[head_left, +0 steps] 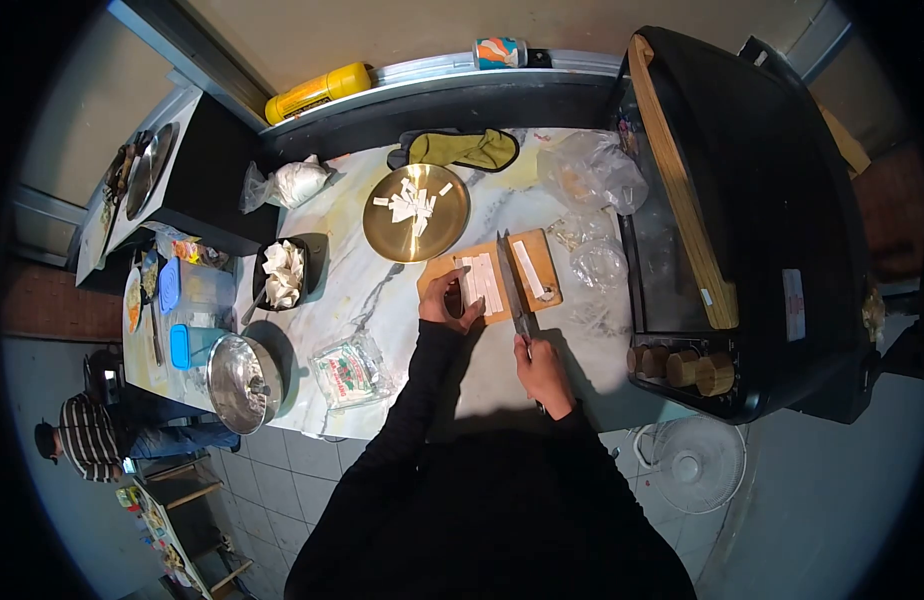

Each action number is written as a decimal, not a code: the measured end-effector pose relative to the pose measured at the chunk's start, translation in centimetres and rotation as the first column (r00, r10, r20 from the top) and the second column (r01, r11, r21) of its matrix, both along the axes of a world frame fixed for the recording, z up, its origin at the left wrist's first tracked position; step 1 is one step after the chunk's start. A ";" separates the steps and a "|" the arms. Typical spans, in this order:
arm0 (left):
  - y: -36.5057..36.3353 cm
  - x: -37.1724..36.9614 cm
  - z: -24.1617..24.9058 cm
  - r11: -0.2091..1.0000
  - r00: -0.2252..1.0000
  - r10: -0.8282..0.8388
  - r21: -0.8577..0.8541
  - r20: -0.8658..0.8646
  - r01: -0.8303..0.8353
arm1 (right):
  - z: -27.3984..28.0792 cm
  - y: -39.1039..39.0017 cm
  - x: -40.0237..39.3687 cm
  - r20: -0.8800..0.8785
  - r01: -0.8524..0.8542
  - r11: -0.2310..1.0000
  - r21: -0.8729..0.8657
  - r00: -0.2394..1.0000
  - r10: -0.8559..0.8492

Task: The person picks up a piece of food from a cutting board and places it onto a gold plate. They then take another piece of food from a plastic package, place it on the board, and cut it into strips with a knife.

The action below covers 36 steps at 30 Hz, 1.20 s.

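Note:
A wooden cutting board (pixel 551 262) lies on the marble-patterned table in front of me. Several pale white strips (pixel 484 283) sit side by side on it. My left hand (pixel 446 302) has its fingers curled over their left side, holding them against the board. In my right hand (pixel 543 374) is the handle of a large knife (pixel 512 283), its blade pointing away from me, just right of the strips. Beyond the blade lies a separate white strip (pixel 529 268) near the board's right edge. Behind the board stands a gold-coloured plate (pixel 390 240) with short cut white pieces (pixel 412 207).
A black oven-like appliance (pixel 772 230) borders the right side. Clear plastic bags (pixel 594 170) lie beside it. Leftward are a black bowl (pixel 300 290), a metal bowl (pixel 244 395) and a printed plastic packet (pixel 348 373). A green and black mitt (pixel 462 149) lies behind the plate. A person (pixel 92 435) is at far left.

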State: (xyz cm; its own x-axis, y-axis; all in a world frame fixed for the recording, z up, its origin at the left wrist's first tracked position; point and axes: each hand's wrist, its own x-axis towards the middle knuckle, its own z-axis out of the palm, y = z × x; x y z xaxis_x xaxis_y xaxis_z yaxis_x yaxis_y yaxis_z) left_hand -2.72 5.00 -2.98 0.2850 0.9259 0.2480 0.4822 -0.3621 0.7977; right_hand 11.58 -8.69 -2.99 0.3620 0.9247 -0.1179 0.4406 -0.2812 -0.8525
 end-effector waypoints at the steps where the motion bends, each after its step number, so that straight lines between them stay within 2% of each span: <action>1: 0.0 0.1 0.1 1.000 1.000 -0.001 -0.010 0.016 0.001 | 0.1 0.0 0.3 -0.007 0.001 1.000 0.019 1.000 -0.001; 3: 0.1 0.3 0.2 1.000 0.999 -0.005 -0.018 0.032 0.005 | 0.4 -0.1 0.9 0.003 0.041 0.999 0.021 0.999 -0.041; 4: 0.0 0.5 0.6 0.997 0.996 0.000 -0.077 0.092 0.007 | 0.7 -0.1 1.3 0.012 0.077 0.997 0.023 0.997 -0.077; 5: -0.1 0.7 0.8 0.991 0.988 0.008 -0.135 0.151 0.013 | 0.9 -0.2 1.7 0.111 0.104 0.991 0.082 0.987 -0.113; 6: 0.0 0.6 0.8 0.991 0.988 0.005 -0.135 0.152 0.016 | 1.2 -0.3 2.3 0.112 0.107 0.991 0.082 0.987 -0.116; 8: 0.2 0.5 0.9 0.999 1.000 0.015 0.036 0.016 -0.015 | 2.0 -0.6 3.4 0.142 0.156 0.982 -0.102 0.980 -0.141; 9: 0.3 0.5 0.9 0.999 1.000 0.012 0.035 0.017 -0.012 | 2.5 -0.7 3.9 0.187 0.164 0.975 -0.148 0.973 -0.135; 15: 0.2 1.6 0.4 0.999 0.999 -0.027 0.036 0.023 0.026 | 3.0 -0.8 5.3 0.258 0.157 0.974 -0.166 0.960 -0.111; 18: -0.6 3.1 1.9 0.997 0.994 -0.075 0.009 0.081 0.075 | 2.9 -0.6 5.2 0.257 0.144 0.971 -0.190 0.962 -0.092; 20: -1.0 4.1 2.9 0.982 0.981 -0.179 -0.052 0.069 0.183 | 2.7 -0.4 4.9 0.238 0.127 0.972 -0.199 0.968 -0.078; 22: -1.0 4.8 2.0 0.973 0.972 -0.224 -0.043 0.064 0.227 | 2.6 -0.2 4.4 0.233 0.140 0.980 -0.141 0.967 -0.105; 24: -1.3 5.5 2.3 0.978 0.940 -0.180 0.048 -0.290 0.202 | 2.0 -0.3 4.1 0.261 0.141 0.981 -0.131 0.960 -0.103; 26: -1.4 5.8 1.7 0.980 0.948 -0.169 0.059 -0.268 0.192 | 2.0 -0.4 3.9 0.246 0.126 0.984 -0.125 0.965 -0.093; 28: -1.5 6.1 1.3 0.968 0.939 -0.088 0.196 -0.333 0.160 | 1.8 -0.7 3.7 0.237 0.103 0.987 -0.126 0.969 -0.071; 33: -0.9 5.4 0.5 0.953 0.925 -0.064 0.252 -0.374 0.168 | 1.7 -1.1 2.9 0.196 0.051 0.988 -0.146 0.980 -0.021; 36: -0.6 5.1 0.4 0.935 0.912 -0.059 0.297 -0.405 0.193 | 1.4 -1.0 2.6 0.208 0.053 0.994 -0.093 0.978 -0.033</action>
State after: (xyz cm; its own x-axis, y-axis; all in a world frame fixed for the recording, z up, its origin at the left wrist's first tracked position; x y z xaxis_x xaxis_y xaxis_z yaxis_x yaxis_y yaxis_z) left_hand 2.42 4.42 -2.55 0.5281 0.7626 0.3736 0.6584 -0.6455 0.3870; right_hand 14.15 -9.73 -1.61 0.4271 0.8954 -0.1260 0.5894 -0.3813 -0.7122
